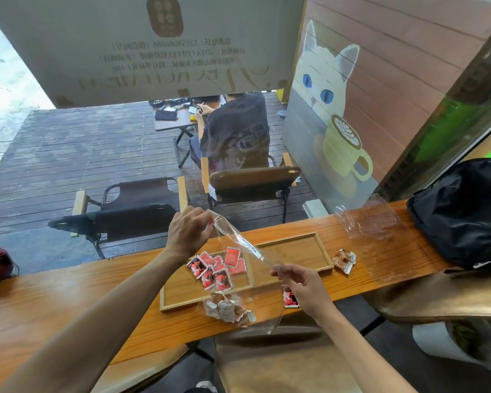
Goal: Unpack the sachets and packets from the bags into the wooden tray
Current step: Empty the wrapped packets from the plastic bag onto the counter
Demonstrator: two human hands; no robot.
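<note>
Both hands' fingers pinch a limp, slippery-looking clear bag by opposite edges, left hand high, right hand low, tipping light sachets over the wooden tray.

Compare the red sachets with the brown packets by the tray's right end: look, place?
The red sachets lie flat and smooth inside the wooden tray; the brown packets look crumpled and sit outside it on the counter. Red ones are many, brown ones a small clump. Both are small and loose.
</note>
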